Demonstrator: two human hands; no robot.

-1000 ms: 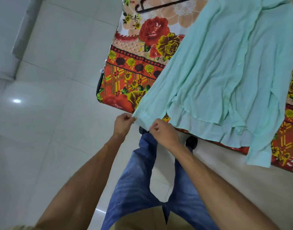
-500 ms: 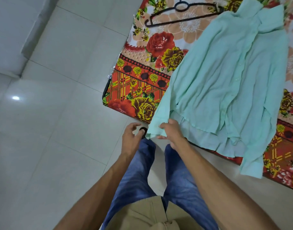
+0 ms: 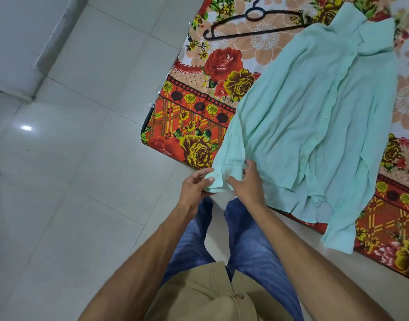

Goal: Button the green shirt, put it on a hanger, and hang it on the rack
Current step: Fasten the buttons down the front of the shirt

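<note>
A: On the floral red-and-orange bedsheet (image 3: 199, 126), head view: pale mint-green button shirt (image 3: 314, 117) lies flat, front up, collar at the far end, hem and one sleeve hanging over the near edge.

B: Hands?

A: Left hand (image 3: 194, 188) pinches the cuff of the near sleeve (image 3: 224, 174), thumb on top, fingers under. Right hand (image 3: 247, 181) grips the same cuff just beside it, fingers curled over the cloth. Both closed on fabric, not loose.

B: Buttons done?

A: Small buttons show down the placket (image 3: 324, 117); can't tell if they're fastened.

B: Hanger?

A: Thin black plastic hanger (image 3: 252, 24) lies flat on the sheet, at the far end, left of the collar, one end touching or just under the shoulder.

B: Anything else?

A: White glossy floor tiles (image 3: 71, 158) on the left. Person stands at the bed edge in blue jeans (image 3: 252, 246) and a tan shirt (image 3: 199, 295).
</note>
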